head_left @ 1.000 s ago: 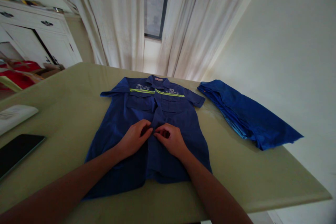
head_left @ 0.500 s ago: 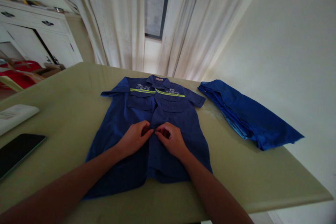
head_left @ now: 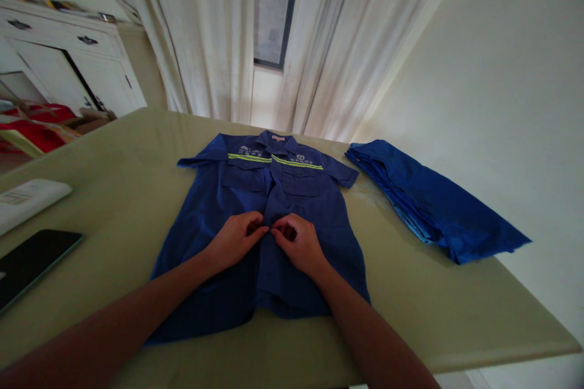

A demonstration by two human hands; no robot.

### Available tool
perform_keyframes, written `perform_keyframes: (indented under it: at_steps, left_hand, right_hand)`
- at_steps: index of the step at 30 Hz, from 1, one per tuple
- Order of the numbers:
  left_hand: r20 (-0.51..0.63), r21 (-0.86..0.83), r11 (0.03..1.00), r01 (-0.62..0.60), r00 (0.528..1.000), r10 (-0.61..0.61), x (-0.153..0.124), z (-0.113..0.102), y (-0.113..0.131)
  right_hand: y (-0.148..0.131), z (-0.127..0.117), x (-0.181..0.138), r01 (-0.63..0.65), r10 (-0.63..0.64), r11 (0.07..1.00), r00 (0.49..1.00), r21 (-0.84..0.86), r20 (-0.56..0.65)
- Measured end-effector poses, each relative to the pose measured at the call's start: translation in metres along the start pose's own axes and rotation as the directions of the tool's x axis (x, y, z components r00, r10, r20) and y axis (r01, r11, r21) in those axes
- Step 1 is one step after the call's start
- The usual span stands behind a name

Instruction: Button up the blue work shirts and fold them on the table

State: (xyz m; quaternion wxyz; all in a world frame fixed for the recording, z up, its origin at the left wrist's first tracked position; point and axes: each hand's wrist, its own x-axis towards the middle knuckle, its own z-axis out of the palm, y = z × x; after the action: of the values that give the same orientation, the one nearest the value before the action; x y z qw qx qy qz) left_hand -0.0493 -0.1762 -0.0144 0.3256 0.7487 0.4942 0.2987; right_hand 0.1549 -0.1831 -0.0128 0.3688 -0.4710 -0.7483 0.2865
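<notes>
The left hand point(head_left: 235, 240) and the right hand point(head_left: 301, 243) cover part of the front of the shirt point(head_left: 289, 285), and just which bit of it their fingers pinch is too small and dark to tell. Both forearms point(head_left: 150, 298) run off the bottom edge. The lettering point(head_left: 301, 159) on the chest and the collar label point(head_left: 278, 138) are too small to read. The left edge cuts off the phone point(head_left: 43, 258), the cabinet point(head_left: 100, 67) and the white packet point(head_left: 43, 194), whose print is illegible; the top edge crops the curtains point(head_left: 205, 42) and window point(head_left: 272, 12)
</notes>
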Motion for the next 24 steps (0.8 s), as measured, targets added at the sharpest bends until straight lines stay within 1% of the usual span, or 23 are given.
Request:
perform_keyframes:
  at_steps: [2,4,8,10,13,18,24]
  left_hand:
    - [0.027,-0.055,0.998,0.026,0.999,-0.024,0.0002,-0.0016,0.0014]
    - [0.022,-0.065,0.997,0.037,0.999,-0.036,0.0000,-0.0020,0.0020]
    - [-0.046,-0.041,0.997,0.058,0.997,-0.060,-0.0005,0.0000,0.0011]
    - [-0.061,-0.048,0.997,0.061,0.996,-0.064,-0.0005,0.0011,0.0002]
    - [-0.055,-0.049,0.998,0.038,0.998,-0.041,-0.0008,0.0020,-0.0006]
    - [-0.072,0.009,1.000,0.002,0.997,-0.001,-0.0030,0.0025,0.0002]
    - [-0.050,0.032,0.999,-0.023,0.998,0.024,-0.0034,0.0023,0.0007]
  right_hand:
    - [0.0000,-0.0010,0.0000,0.010,-0.010,1.000,1.000,0.014,0.004]
    - [-0.0006,-0.0026,0.0004,0.019,-0.019,0.999,1.000,0.026,0.011]
    - [-0.0014,-0.0049,0.0013,0.031,-0.032,0.999,0.999,0.027,0.013]
    - [-0.0011,-0.0049,0.0015,0.034,-0.035,0.999,0.999,0.028,0.008]
    - [-0.0002,-0.0040,0.0014,0.035,-0.035,0.999,0.999,0.035,0.000]
    - [0.0011,-0.0031,0.0012,0.023,-0.023,0.999,1.000,0.031,0.011]
    - [0.0022,-0.0033,0.0014,0.046,-0.047,0.999,0.999,0.012,0.019]
